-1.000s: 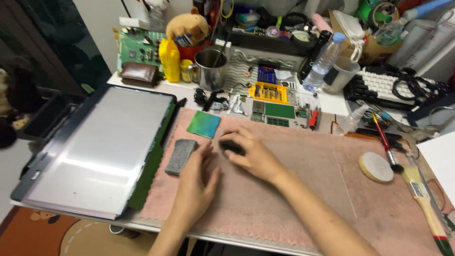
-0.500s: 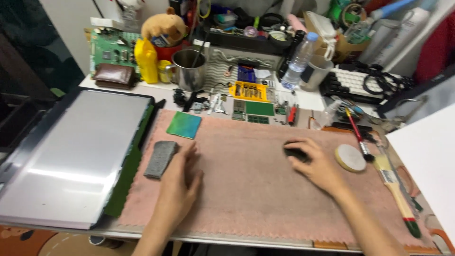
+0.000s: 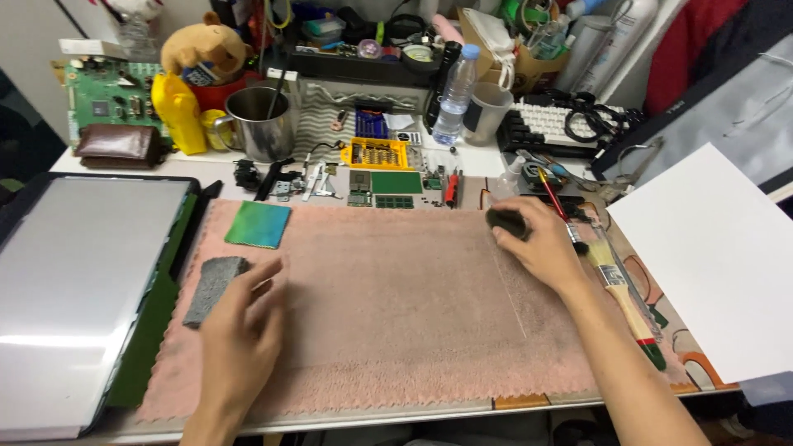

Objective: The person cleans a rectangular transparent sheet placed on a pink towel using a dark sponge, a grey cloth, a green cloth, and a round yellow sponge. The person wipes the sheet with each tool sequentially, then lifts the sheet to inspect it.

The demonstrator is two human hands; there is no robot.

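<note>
The right hand (image 3: 541, 244) is cupped over a small dark rounded object (image 3: 505, 220), fingers curled down upon it and pressing it to the far right corner of the pink towel (image 3: 396, 306); only the object's upper edge shows past the fingertips, so its kind cannot be told. The left hand (image 3: 241, 330) lies flat and empty on the near left part of the same towel, fingers spread apart, its tips just beside a grey sponge block (image 3: 212, 287) but not clearly touching it. A green square cloth (image 3: 259, 224) lies beyond the block, near the towel's far left edge. A paintbrush (image 3: 621, 289) with a wooden handle rests just right of the right wrist, and a large white sheet (image 3: 710, 256) lies farther right. A flat screen panel (image 3: 78, 281) occupies the left of the table. By my judgement, the dark object is best worked with even, light pressure, the flat left hand steadying the towel so it does not bunch, and the right wrist kept clear of the brush.
</note>
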